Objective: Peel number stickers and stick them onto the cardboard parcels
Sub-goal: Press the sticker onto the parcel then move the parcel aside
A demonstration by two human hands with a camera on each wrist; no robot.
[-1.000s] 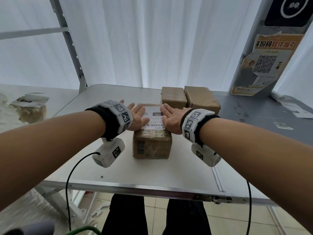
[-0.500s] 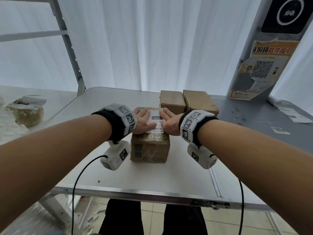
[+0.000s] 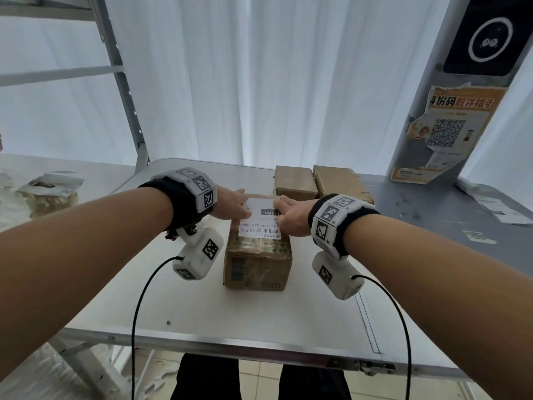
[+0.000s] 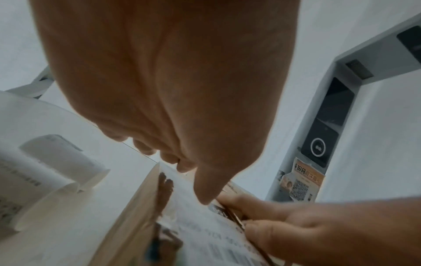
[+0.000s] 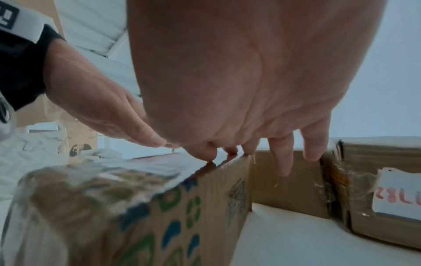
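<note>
Pressing a white number sticker [image 3: 261,217] flat onto the top of the nearest cardboard parcel [image 3: 257,262].

Lies between the two hands, long axis running away from the body, its right edge just under the right hand [image 3: 291,216], fingers bent down at the parcel's edge, gripping nothing; left hand [image 3: 230,205] flat, fingers straight across the left side. Smooth paper on taped, printed cardboard, on a white table [image 3: 202,313]; two more boxes [image 3: 294,183] just behind.
</note>
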